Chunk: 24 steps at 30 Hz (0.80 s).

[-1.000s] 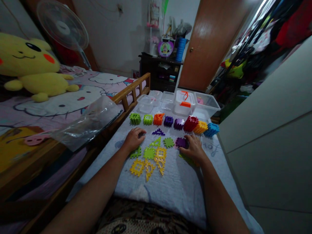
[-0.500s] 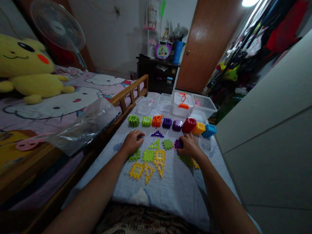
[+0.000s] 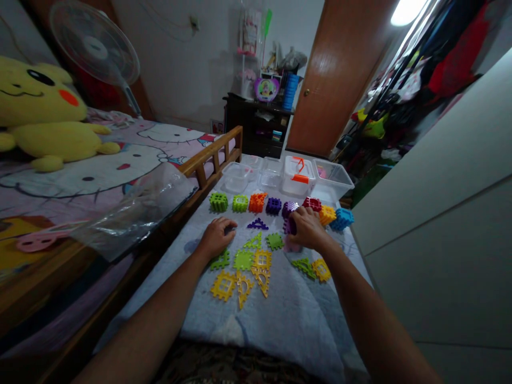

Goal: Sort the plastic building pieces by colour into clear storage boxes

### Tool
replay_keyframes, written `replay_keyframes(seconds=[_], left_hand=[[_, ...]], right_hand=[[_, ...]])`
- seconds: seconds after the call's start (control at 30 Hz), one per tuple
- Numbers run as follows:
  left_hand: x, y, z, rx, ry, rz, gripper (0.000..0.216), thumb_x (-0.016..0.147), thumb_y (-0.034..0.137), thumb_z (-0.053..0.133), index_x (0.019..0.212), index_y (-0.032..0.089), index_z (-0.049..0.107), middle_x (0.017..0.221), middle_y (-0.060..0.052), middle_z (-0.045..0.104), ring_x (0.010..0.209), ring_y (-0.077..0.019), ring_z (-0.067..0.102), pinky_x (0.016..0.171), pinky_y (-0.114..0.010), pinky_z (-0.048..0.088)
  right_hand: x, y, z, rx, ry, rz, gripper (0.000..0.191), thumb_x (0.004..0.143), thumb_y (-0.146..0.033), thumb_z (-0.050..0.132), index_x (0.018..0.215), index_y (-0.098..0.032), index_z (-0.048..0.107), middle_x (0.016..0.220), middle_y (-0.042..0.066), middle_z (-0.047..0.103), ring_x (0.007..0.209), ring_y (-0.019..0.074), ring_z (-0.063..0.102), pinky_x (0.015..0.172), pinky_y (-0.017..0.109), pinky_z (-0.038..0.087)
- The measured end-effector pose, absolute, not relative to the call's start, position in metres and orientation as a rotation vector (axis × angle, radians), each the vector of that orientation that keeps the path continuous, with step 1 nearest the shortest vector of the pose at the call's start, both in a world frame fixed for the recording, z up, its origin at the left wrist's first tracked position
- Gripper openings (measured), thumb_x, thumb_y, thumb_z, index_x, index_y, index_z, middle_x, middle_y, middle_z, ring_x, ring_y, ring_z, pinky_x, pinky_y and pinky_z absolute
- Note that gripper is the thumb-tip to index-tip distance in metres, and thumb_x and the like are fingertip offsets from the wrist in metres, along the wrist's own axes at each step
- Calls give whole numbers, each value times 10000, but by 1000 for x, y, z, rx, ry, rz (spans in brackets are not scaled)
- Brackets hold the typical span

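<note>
My right hand (image 3: 306, 229) is lifted a little off the pale mat (image 3: 280, 304) and grips a purple waffle block (image 3: 289, 225). A pinkish piece (image 3: 292, 246) lies just under it. My left hand (image 3: 216, 236) rests curled on the mat with something small and dark at its fingertips. Flat waffle pieces lie between the hands: green (image 3: 244, 259), yellow (image 3: 224, 285) and a purple triangle (image 3: 258, 224). Beyond them stands a row of built cubes, from green (image 3: 218, 201) through orange (image 3: 256, 202) to blue (image 3: 343, 218).
Clear plastic tubs (image 3: 332, 181) and a lidded box with an orange latch (image 3: 298, 175) stand behind the cubes. A wooden bed rail (image 3: 208, 160) and a clear bag (image 3: 140, 208) lie to the left, a grey cabinet wall (image 3: 440, 213) to the right.
My right hand has picked up the purple block and raised it toward the cube row, uncovering a green triangle and a yellow piece. The left hand has stayed in place.
</note>
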<state>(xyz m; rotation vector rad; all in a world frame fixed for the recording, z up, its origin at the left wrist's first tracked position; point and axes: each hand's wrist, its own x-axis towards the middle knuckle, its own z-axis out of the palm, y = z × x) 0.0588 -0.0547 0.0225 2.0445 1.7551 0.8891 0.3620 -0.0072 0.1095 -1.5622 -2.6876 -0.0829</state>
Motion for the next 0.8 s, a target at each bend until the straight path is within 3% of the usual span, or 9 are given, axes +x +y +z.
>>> replay_keyframes(seconds=[0.23,0.47,0.8], left_hand=[[57,-54,20,2043,1739,900,207,775,268,558,912,189,692,981,-74,689,981,-256,612,937,-414,472],[57,-53,20,2016,1732,917,201,761,260,575,905,187,695,966,-72,688,976,-259,618,928,-413,471],[57,-54,21,2025,1728,910,192,774,274,571,902,193,689,962,-68,682,970,-249,608,932,-403,467]], right_hand=[[354,59,146,-1614,-2695,-239,522,705,-430,695,1160,-182,636,1319,139,493,1209,362,382,997,466,305],[351,93,132,-1796,-2815,-142,491,694,-406,707,1125,-173,681,1285,159,525,1175,350,436,993,469,325],[350,95,121,-1830,-2821,-135,504,669,-365,721,1144,-199,698,1300,161,524,1235,387,395,1034,580,282]])
